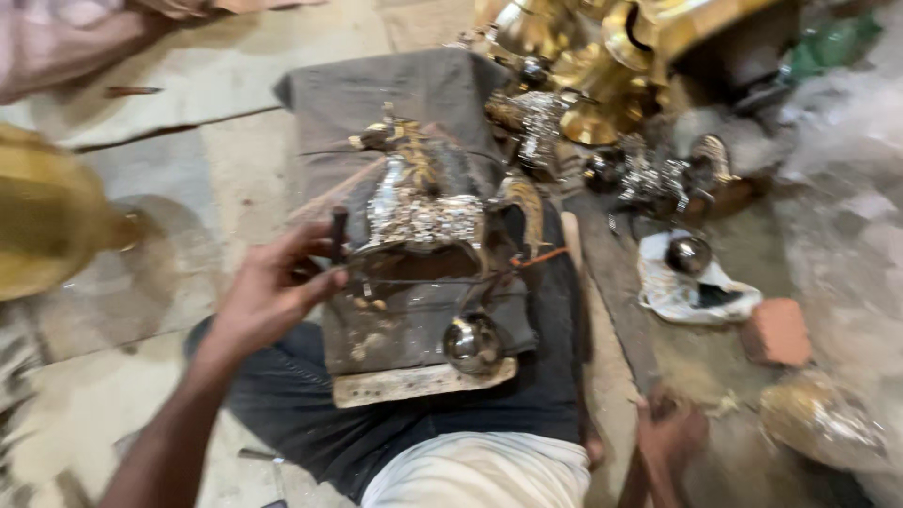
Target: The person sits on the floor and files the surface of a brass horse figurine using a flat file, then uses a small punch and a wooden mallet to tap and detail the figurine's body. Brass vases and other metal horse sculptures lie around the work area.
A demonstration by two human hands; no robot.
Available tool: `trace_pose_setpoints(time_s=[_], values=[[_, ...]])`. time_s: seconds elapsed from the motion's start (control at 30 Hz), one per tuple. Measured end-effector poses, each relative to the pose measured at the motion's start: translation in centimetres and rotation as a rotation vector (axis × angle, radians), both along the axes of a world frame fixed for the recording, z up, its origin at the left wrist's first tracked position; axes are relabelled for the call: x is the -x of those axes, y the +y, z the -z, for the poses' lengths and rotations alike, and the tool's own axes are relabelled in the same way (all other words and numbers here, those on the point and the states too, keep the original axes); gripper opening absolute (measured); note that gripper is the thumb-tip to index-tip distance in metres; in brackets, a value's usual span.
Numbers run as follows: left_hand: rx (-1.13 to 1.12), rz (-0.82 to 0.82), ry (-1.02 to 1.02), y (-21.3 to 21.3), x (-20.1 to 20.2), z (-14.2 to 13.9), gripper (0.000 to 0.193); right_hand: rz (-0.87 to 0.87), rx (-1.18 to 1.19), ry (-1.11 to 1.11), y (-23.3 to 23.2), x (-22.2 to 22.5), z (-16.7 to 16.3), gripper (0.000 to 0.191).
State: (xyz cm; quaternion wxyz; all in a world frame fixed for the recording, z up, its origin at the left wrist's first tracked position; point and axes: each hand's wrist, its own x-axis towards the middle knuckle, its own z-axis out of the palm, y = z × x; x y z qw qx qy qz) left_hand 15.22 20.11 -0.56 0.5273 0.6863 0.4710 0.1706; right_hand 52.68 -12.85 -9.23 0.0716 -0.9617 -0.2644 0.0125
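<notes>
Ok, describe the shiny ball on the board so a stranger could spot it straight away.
Find the cloth-covered board lying across the person's lap. At its near edge, below the ornate silver piece, sits the metal ball. It is smooth, round and mirror-bright, unlike the embossed piece above it.

Your right hand [670, 435] is a blur low in the picture, so you cannot tell if it holds anything or how its fingers lie. Your left hand [273, 293] is a bit smeared too; its fingertips blend into the dark stick [339, 235] and the shiny metal piece [423, 212], and the grip is hard to read. The big yellow shape [42, 221] is cut off by the left edge. The gold pots [602, 56] run off the top. The pale plastic [847, 160] on the right is only fuzz. Your knees hide the floor under the wooden board [414, 383].
</notes>
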Motion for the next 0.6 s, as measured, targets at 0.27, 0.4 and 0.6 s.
trace_pose_setpoints(time_s=[0.27, 0.4, 0.6], values=[[-0.003, -0.150, -0.269, -2.3, 0.1, 2.0, 0.041, 0.036, -0.109, 0.207, -6.4, 0.4, 6.6, 0.060], [-0.026, -0.213, -0.298, -3.3, -0.2, 2.1, 0.041, -0.124, -0.567, 0.217, -4.5, -0.3, 7.3, 0.069], [-0.015, -0.324, -0.319, -5.0, -0.7, 2.5, 0.043, -0.244, -0.728, 1.006, 2.1, -1.9, -1.0, 0.049]])
